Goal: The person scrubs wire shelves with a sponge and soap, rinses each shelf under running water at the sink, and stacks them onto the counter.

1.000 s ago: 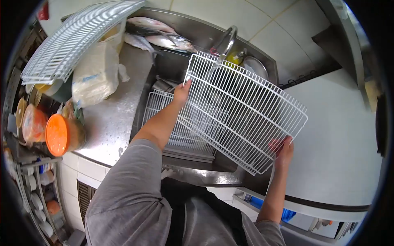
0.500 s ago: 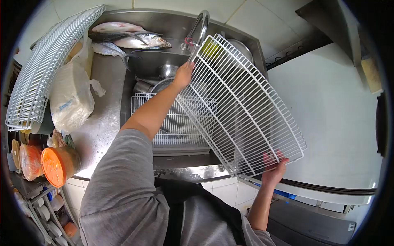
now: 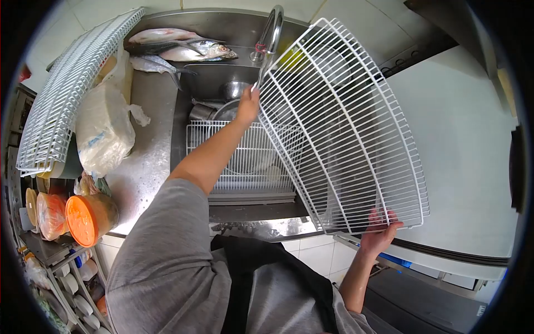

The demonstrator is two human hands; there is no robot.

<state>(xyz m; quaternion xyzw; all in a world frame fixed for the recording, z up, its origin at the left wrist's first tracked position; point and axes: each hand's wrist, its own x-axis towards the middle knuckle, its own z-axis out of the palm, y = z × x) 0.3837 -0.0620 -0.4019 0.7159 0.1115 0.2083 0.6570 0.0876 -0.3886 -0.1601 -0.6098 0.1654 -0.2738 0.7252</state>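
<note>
A large white wire rack (image 3: pixel 339 128) hangs tilted over the right side of the sink. My left hand (image 3: pixel 248 106) is closed at its left edge, just below the faucet (image 3: pixel 272 33). The lower right corner rests in my right hand (image 3: pixel 381 236), its fingers curled up around the wires. Below my left forearm, a second wire rack (image 3: pixel 239 156) stands in the sink basin (image 3: pixel 245 211). Behind it are a metal bowl (image 3: pixel 235 89) and other metal vessels, partly hidden.
Several whole fish (image 3: pixel 183 50) lie on the sink's back left ledge. More wire racks (image 3: pixel 72 94) lean at the left, beside a plastic-wrapped block (image 3: pixel 103 128). An orange-lidded tub (image 3: pixel 83 220) sits at the lower left. A white surface (image 3: pixel 450 167) extends along the right.
The held rack has turned more upright, its top edge rising up and right past the faucet. My right hand has shifted slightly right and down with it. The camera view has shifted slightly.
</note>
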